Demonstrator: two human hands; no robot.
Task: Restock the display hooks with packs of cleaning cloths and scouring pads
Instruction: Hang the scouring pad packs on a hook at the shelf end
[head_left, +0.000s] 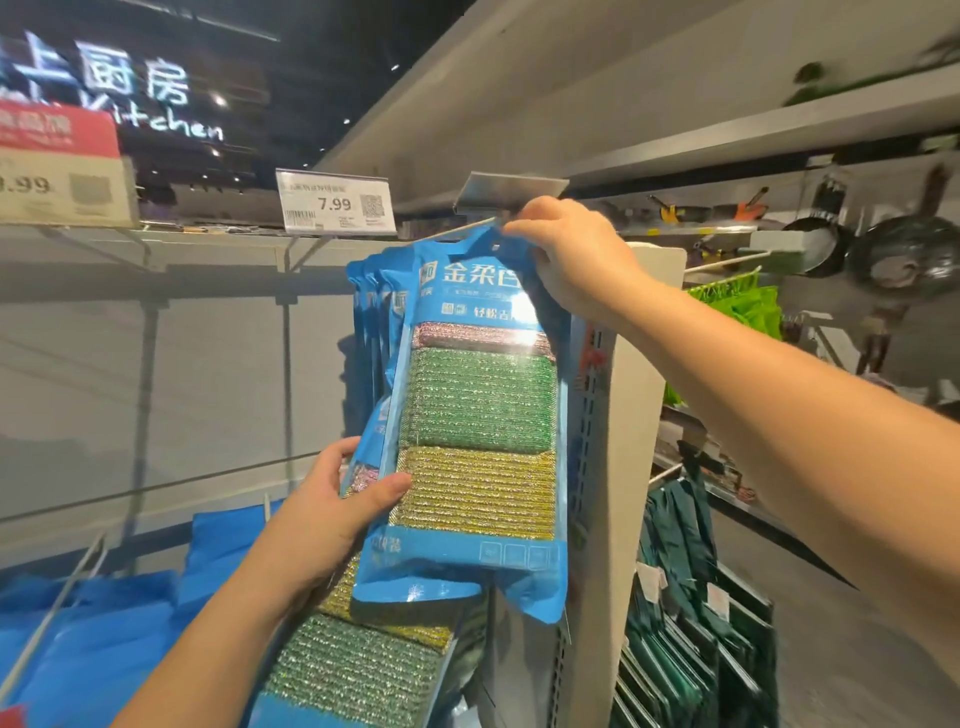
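A blue pack of scouring pads (478, 415), with pink, green and gold pads showing through it, hangs at the front of a display hook (457, 228). My right hand (576, 254) pinches the pack's top tab at the hook's tip. Several more blue packs (371, 312) hang behind it on the same hook. My left hand (332, 514) grips a stack of further packs (363, 665) below, its thumb lying across the hanging pack's gold pad.
A 7.99 price tag (335, 202) sits on a neighbouring hook. Blue packs (104, 623) hang lower left. A white shelf upright (618, 415) stands right of the hook; beyond it hang green items (691, 597) and pans (909, 260).
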